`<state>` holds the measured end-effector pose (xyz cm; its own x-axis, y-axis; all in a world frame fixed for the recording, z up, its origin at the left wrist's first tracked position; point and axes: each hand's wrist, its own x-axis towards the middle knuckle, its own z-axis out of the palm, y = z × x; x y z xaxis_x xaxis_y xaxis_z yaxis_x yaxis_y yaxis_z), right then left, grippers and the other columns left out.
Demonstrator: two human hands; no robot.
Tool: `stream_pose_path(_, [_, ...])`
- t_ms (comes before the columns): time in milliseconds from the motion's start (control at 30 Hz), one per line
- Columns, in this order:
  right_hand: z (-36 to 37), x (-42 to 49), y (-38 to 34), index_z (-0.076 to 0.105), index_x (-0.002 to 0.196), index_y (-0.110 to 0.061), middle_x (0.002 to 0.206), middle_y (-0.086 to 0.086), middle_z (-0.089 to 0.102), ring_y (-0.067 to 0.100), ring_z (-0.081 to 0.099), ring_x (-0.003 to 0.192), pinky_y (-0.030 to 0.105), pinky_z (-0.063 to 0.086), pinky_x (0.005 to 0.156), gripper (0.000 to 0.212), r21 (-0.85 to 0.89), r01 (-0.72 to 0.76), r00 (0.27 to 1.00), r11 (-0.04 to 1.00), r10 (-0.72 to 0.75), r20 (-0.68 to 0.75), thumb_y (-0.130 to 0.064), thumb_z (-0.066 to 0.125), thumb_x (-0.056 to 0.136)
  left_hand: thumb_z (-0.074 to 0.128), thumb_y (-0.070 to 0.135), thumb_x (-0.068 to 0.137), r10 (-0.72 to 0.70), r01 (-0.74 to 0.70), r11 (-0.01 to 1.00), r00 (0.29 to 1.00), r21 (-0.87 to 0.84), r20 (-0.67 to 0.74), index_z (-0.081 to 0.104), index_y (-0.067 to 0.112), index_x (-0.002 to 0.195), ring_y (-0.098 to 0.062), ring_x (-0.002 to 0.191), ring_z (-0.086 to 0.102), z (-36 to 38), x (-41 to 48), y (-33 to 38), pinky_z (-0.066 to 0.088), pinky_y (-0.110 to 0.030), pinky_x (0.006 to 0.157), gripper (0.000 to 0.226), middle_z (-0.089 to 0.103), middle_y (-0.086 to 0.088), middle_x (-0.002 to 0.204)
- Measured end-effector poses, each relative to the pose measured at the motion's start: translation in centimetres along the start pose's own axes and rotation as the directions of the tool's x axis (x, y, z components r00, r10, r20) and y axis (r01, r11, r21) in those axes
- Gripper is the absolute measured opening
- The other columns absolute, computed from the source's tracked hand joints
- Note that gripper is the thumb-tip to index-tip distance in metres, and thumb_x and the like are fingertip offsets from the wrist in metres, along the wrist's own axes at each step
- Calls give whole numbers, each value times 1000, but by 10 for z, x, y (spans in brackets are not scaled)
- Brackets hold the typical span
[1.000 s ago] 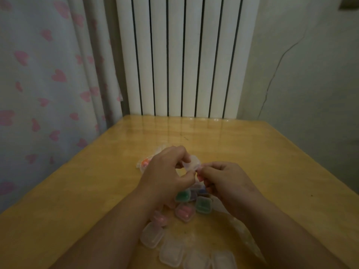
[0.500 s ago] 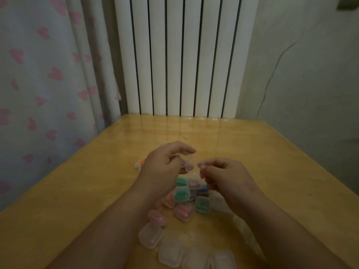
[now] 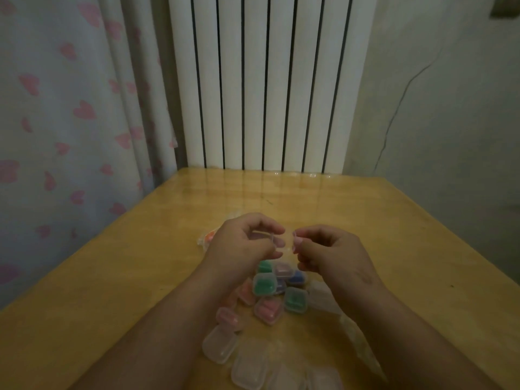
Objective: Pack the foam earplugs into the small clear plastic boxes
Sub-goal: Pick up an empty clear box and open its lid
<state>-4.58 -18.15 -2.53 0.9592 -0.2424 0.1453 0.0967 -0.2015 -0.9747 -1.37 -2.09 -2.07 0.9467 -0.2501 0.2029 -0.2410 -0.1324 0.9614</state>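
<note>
Hands meet just above a pile of little boxes on the yellow wooden surface (image 3: pixel 135 277). The left hand (image 3: pixel 242 249) has its fingers curled round a small clear plastic box (image 3: pixel 263 236), thumb on the near side and fingertips over the top. The box is up in the air and does not touch the surface. It is so clear, and the room so dim, that I cannot tell if anything is inside it.

The right hand (image 3: pixel 334 257) is just beside it. Its fingers are curled in, and the thumb and first finger are pressed together at the edge of the box. Something pinkish shows at those tips, but I cannot tell if it is a foam earplug or only a nail.

Under the hands lie shut boxes that are full. Two hold green earplugs (image 3: pixel 264 285), a few hold pink earplugs (image 3: pixel 268 311), and one holds blue earplugs (image 3: pixel 297 278). Closer to the person lie empty clear boxes (image 3: pixel 219 347) in a loose row. A crinkly clear plastic bag (image 3: pixel 323 301) lies under the right wrist. Past the left hand, a little bag of orange earplugs (image 3: pixel 208 237) peeks out.

Behind the surface stands a tall white radiator (image 3: pixel 267 80). A pale curtain with pink hearts (image 3: pixel 70 108) hangs beside it, and a grey wall with a long crack (image 3: pixel 436 108) is on the other side.
</note>
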Motion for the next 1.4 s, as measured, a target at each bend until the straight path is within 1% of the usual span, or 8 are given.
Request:
stream_pose_path(200, [-3, -2, -3, 67, 98, -20, 80, -4, 72, 4, 67, 74, 19, 54, 60, 11, 5, 159, 971, 987, -156, -180, -20, 68, 88, 78, 5, 78, 53, -48, 994, 998, 99, -47, 71, 32, 92, -5, 86, 72, 3, 2, -5, 60, -35, 80, 31, 76, 8, 88])
stream_pose_path(300, [-1, -5, -5, 68, 99, -19, 81, -5, 72, 5, 68, 74, 19, 56, 64, 11, 33, 238, 965, 971, -232, -121, -20, 68, 88, 76, 3, 79, 54, -48, 993, 997, 105, -52, 70, 33, 91, -4, 87, 72, 4, 3, -6, 60, -39, 81, 33, 75, 7, 90])
stream_pose_path(633, [7, -6, 1, 61, 86, -43, 78, -17, 64, 3, 56, 68, 14, 47, 58, 11, -291, 369, 909, 882, -409, -85, -41, 69, 79, 80, 8, 75, 81, -76, 993, 996, 95, -40, 70, 34, 91, -5, 82, 70, 3, 4, -5, 58, -29, 74, 32, 72, 9, 93])
stream_pose_path(800, [8, -4, 2, 59, 82, -48, 85, -20, 54, -7, 47, 76, 9, 35, 58, 7, -439, 386, 881, 812, -465, -87, -47, 65, 79, 82, 5, 72, 44, -43, 999, 998, 14, -41, 72, 31, 91, -16, 89, 72, 2, 5, -7, 60, -42, 83, 34, 73, 3, 94])
stream_pose_path(1033, [9, -3, 4, 64, 83, -46, 84, -18, 55, -11, 47, 83, 6, 34, 62, 8, -468, 322, 904, 823, -415, -107, -39, 62, 87, 82, 3, 72, 19, -20, 999, 1000, -47, -13, 72, 30, 92, -20, 96, 71, 1, 5, -8, 58, -48, 88, 35, 74, -2, 99])
stream_pose_path(1167, [10, -3, 4, 65, 87, -35, 83, -12, 61, 0, 51, 75, 17, 39, 62, 4, -312, 267, 932, 912, -327, -157, -33, 68, 84, 82, 4, 72, 24, -23, 999, 1000, -35, 11, 72, 36, 90, -21, 98, 71, 2, 5, -10, 58, -49, 88, 37, 74, -1, 101])
stream_pose_path(1233, [11, -3, 2, 59, 94, -31, 84, -8, 62, 5, 55, 75, 26, 47, 63, 18, -191, 196, 956, 962, -231, -179, -33, 71, 82, 81, 2, 72, 27, -27, 999, 1000, -43, 8, 71, 34, 90, -19, 96, 72, 3, 5, -10, 58, -48, 87, 39, 74, 0, 100])
stream_pose_path(1400, [10, -4, -1, 63, 101, -30, 81, -7, 70, 4, 64, 73, 24, 49, 60, 15, -117, 61, 993, 991, -73, -96, -34, 65, 87, 82, 9, 72, -3, 4, 999, 1000, -36, 29, 58, 38, 109, -20, 95, 72, 2, 4, -8, 59, -46, 85, 53, 72, -2, 105])
